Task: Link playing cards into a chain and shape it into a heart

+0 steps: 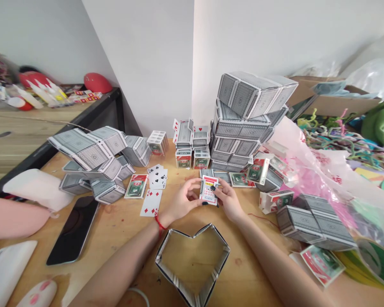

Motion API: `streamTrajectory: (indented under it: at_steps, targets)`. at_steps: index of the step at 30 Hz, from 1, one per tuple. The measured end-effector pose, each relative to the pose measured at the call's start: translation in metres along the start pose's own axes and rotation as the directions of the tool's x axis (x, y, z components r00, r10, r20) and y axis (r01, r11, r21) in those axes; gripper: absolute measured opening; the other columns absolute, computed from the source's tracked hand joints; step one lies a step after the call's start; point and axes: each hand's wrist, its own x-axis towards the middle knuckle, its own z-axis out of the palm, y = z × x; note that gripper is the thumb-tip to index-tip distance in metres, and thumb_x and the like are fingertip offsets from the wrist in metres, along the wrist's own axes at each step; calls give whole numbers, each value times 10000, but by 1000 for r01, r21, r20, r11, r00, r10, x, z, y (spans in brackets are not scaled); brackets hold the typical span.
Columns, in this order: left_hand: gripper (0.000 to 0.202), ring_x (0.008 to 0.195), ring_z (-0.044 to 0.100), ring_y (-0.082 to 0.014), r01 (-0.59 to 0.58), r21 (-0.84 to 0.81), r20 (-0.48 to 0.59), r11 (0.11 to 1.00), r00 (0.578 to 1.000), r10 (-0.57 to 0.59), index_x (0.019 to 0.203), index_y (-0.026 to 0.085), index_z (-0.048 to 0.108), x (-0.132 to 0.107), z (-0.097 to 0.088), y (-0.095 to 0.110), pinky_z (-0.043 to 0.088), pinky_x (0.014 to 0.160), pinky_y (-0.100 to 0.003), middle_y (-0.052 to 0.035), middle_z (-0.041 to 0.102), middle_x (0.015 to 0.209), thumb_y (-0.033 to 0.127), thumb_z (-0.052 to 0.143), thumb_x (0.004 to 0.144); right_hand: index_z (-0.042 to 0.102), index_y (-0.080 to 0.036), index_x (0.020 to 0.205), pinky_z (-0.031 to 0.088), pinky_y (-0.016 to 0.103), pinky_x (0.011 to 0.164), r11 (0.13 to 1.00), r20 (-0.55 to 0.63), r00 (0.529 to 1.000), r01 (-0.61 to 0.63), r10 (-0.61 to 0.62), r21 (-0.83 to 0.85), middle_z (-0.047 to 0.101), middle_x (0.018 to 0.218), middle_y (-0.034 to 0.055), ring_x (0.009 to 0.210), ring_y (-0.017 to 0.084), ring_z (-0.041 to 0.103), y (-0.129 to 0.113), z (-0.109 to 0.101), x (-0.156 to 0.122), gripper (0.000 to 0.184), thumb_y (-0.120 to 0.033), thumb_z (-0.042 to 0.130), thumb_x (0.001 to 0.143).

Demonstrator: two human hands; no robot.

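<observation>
Between my two hands is a small deck of playing cards (208,187), its top card printed in red, yellow and blue. My left hand (186,197) grips its left side, fingers behind and thumb at the lower edge. My right hand (229,199) pinches its right side, with a dark-nailed finger lying on the face. Closer to me, between my forearms, a heart-shaped frame (224,251) of folded cards stands on the table. Left of my left hand lie loose cards, among them a four of diamonds (151,203), and a red and green card box (136,186).
A tall stack of card-covered boxes (240,123) rises behind my right hand. More card-covered blocks (105,149) are piled at left, near a black phone (73,230). At right lie another block (313,226), crumpled plastic bags (323,166) and tape rolls (368,264).
</observation>
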Motion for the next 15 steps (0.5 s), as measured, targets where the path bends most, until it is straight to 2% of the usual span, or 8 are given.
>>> streamTrajectory:
  at_steps: [8, 15]
  targets:
    - [603, 650, 554, -87, 16, -29, -8, 999, 1000, -16, 1221, 215, 384, 1, 0, 0, 456, 630, -243, -104, 556, 1141, 250, 681, 697, 485, -218, 1075, 295, 183, 365, 999, -1, 1000, 5, -5, -35, 557, 591, -35, 408, 78, 420, -1, 1, -1, 464, -412, 657, 690]
    - [579, 710, 566, -110, -30, -8, -6, 1000, 1000, 30, 1196, 192, 422, 0, 0, 0, 461, 660, -251, -103, 551, 1125, 264, 693, 689, 487, -224, 1032, 282, 173, 354, 999, 15, 1000, 28, -27, -39, 496, 535, -69, 389, 66, 407, -2, 3, -2, 415, -377, 662, 689]
